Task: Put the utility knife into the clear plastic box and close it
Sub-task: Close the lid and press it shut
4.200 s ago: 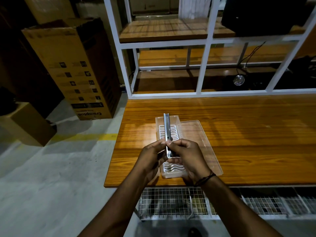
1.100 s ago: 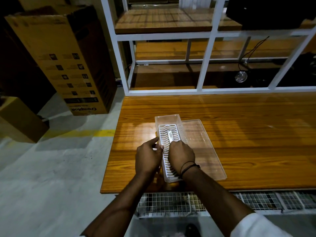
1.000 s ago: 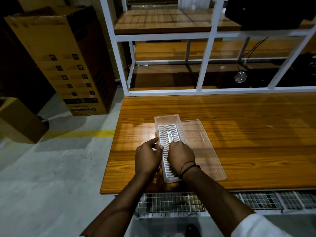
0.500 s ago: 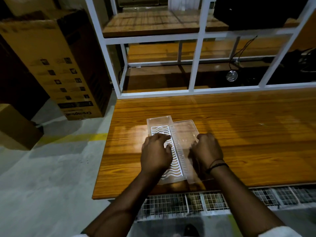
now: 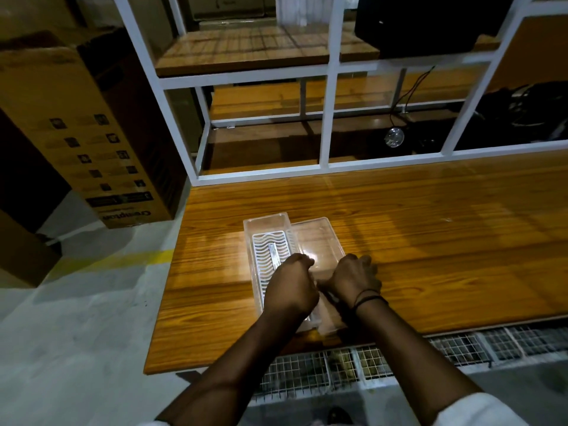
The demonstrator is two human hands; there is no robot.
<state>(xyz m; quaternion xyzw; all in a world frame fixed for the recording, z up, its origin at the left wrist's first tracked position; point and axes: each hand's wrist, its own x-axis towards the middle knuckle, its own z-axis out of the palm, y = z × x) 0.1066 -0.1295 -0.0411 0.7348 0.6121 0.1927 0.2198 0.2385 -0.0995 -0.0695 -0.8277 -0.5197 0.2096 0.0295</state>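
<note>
The clear plastic box stands on the wooden table near its front left corner, with a white wavy grid inside. The silver utility knife lies lengthwise on that grid; its near end is hidden by my left hand. That hand is curled over the box's right rim, where it meets the lid. The clear lid lies to the right of the box, its right side raised off the table. My right hand grips the lid's right edge.
A white metal shelf frame with wooden shelves rises behind the table. A tall cardboard carton stands on the floor at the left. Wire mesh baskets hang under the table's front edge. A small round lamp and cables sit on the lower shelf.
The knife went from both hands into the box. My right hand left the knife and took the lid's right edge, now tilting it up; my left hand moved onto the box's right rim.
</note>
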